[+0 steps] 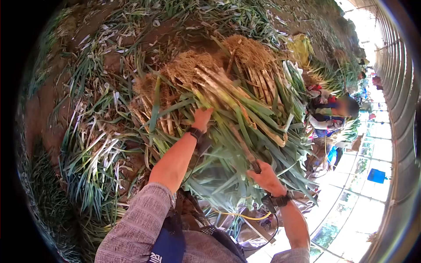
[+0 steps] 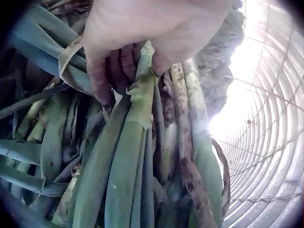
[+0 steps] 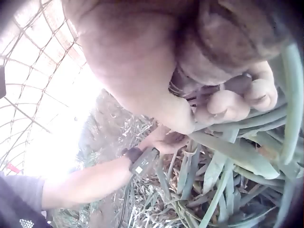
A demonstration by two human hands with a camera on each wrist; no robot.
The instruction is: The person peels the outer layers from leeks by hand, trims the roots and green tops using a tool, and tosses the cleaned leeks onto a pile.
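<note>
Long green-leaved stalks with pale stems [image 1: 219, 90] and brown root tufts [image 1: 188, 65] lie heaped in the head view. My left hand [image 1: 202, 119] is on the stalks below the roots; the left wrist view has its fingers curled round a green stalk [image 2: 137, 104], the palm [image 2: 156, 23] above. Lower right in the head view, my right hand [image 1: 266, 179] grips the dark end of a long brown stick-like handle [image 1: 244, 149] lying over the leaves. In the right wrist view that hand's fingers [image 3: 228, 105] are curled; what is at the handle's far end is hidden.
Loose cut leaves [image 1: 94, 162] cover the ground at left. A yellow bag [image 1: 300, 49] lies behind the heap. At right a person [image 1: 329, 114] is beside more stalks, and a blue crate [image 1: 376, 175] stands further off. A yellow hose [image 1: 245, 215] runs near my body.
</note>
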